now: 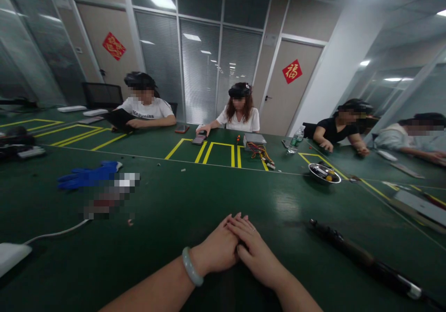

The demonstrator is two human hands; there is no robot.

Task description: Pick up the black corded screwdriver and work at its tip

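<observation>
Where my view ends at left: white box [13, 257], cut off by the frame.
Cord [59, 234]: pale, running from the box to a pixelated item [111, 195] that I cannot identify.
Glove [88, 175]: blue, just behind the pixelated item.
Left hand [219, 247]: bangle [192, 266] at the wrist; fingers largely hidden, so I cannot tell how far they curl.
Right hand [256, 249]: folded over the left hand, fingers pressed together; thumb tip hard to make out.
Table [167, 195]: green, beneath both hands; I cannot see where they touch it.
Metal box [255, 138]: far side, loose wires [259, 151] in front.
Bottle [296, 140]: upright, label too small to read.
Bowl [322, 181]: metal, contents partly hidden by shadow.
Pole [362, 256]: black, lying on the table right of my hands, apart from them; long axis slanting from upper left to lower right, slim end pointing away and leftward, near end dim at the frame edge.
Right edge: person [414, 133], partly cut off.
</observation>
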